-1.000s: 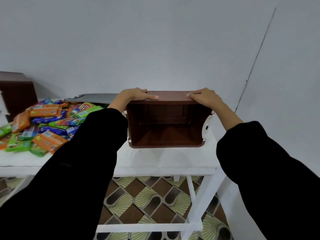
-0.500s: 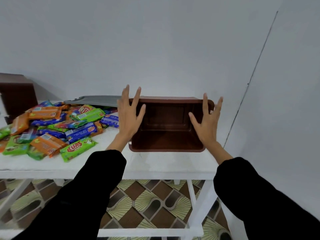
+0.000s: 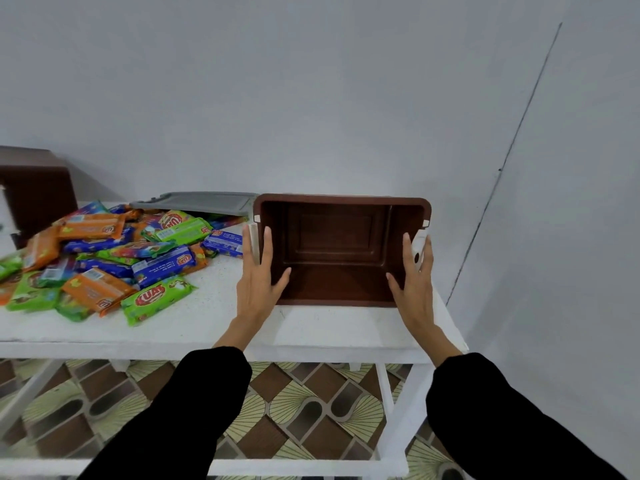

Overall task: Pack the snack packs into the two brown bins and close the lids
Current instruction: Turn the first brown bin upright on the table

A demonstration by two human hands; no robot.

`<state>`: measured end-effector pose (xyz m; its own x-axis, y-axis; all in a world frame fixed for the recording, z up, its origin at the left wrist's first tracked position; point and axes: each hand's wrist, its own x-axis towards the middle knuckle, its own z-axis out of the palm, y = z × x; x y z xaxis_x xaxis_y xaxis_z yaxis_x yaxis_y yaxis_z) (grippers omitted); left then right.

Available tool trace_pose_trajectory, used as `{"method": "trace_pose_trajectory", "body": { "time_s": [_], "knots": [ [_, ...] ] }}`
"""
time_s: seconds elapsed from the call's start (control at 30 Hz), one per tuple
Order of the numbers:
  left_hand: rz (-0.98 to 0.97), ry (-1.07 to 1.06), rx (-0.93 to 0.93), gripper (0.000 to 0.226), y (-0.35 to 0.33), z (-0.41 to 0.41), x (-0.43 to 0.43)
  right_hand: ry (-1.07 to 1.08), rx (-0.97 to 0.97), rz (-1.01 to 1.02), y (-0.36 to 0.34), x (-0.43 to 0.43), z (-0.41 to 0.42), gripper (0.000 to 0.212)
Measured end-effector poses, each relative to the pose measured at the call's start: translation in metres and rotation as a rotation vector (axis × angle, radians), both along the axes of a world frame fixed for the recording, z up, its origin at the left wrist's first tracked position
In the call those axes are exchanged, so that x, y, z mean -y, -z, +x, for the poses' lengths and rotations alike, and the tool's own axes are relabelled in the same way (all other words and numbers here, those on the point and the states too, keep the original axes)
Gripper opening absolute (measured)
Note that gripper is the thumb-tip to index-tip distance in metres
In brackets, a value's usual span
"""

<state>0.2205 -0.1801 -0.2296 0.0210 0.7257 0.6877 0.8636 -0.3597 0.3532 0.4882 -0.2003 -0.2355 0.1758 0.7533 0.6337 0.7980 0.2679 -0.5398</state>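
Observation:
An empty brown bin (image 3: 341, 211) stands upright on the white table (image 3: 207, 327), its opening facing up. My left hand (image 3: 259, 282) lies flat against the bin's left wall with straight fingers. My right hand (image 3: 414, 282) lies flat against its right wall, over a white latch. Neither hand holds anything. A pile of several snack packs (image 3: 104, 258) in orange, blue and green wrappers lies to the left of the bin. A second brown bin (image 3: 34, 188) stands at the far left, cut off by the frame edge. A grey lid (image 3: 197, 202) lies behind the pile.
The table stands against a grey wall (image 3: 311, 98), with a wall corner close on the right. Patterned brown and cream floor tiles (image 3: 304, 410) show under the table's white frame.
The bin went from lying on its side to standing upright on the table. My hands left its top edge, opened, and now rest flat on its two side walls.

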Motion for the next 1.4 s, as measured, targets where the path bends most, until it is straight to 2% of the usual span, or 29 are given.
{"method": "trace_pose_trajectory", "body": {
  "time_s": [0.1,0.2,0.33,0.47,0.57,0.7,0.8,0.93,1.03,1.13,1.3,1.4],
  "knots": [
    [-0.013,-0.053,-0.021,0.078,-0.016,-0.001,-0.003,0.048,0.018,0.010,-0.018,-0.001,-0.001,0.077],
    [-0.107,-0.113,-0.070,0.075,-0.046,-0.001,-0.006,0.097,0.028,-0.003,-0.044,-0.003,0.000,0.070],
    [-0.329,-0.198,-0.219,0.076,-0.076,-0.003,-0.008,0.101,0.139,-0.261,-0.077,-0.005,0.005,0.067],
    [-0.505,-0.241,-0.327,0.080,-0.079,-0.005,-0.010,0.075,0.253,-0.520,-0.087,-0.011,0.003,0.067],
    [-0.572,-0.255,-0.367,0.082,-0.079,-0.005,-0.012,0.090,0.269,-0.571,-0.087,-0.013,0.004,0.057],
    [-0.606,-0.208,-0.298,0.086,-0.079,-0.008,-0.013,0.075,0.246,-0.572,-0.089,-0.014,0.008,0.049],
    [-0.664,-0.182,-0.209,0.089,-0.079,-0.014,-0.018,0.072,0.084,-0.565,-0.090,-0.011,0.014,0.044],
    [-0.746,-0.082,-0.019,0.085,-0.084,-0.017,-0.017,-0.001,-0.530,-0.564,-0.086,-0.009,0.022,0.043],
    [-0.771,0.002,0.136,0.079,-0.087,-0.019,-0.013,-0.047,-0.825,-0.584,-0.088,-0.008,0.021,0.038],
    [-0.776,0.035,0.286,0.073,-0.083,-0.022,-0.014,-0.043,-1.108,-0.674,-0.081,-0.007,0.026,0.017],
    [-0.856,0.003,0.637,0.065,-0.075,-0.024,-0.014,-0.070,-1.187,-0.733,-0.071,-0.002,0.032,0.022],
    [-0.887,-0.015,0.675,0.063,-0.076,-0.020,-0.011,-0.032,-1.096,-0.745,-0.075,-0.002,0.029,0.016]
  ]
}}
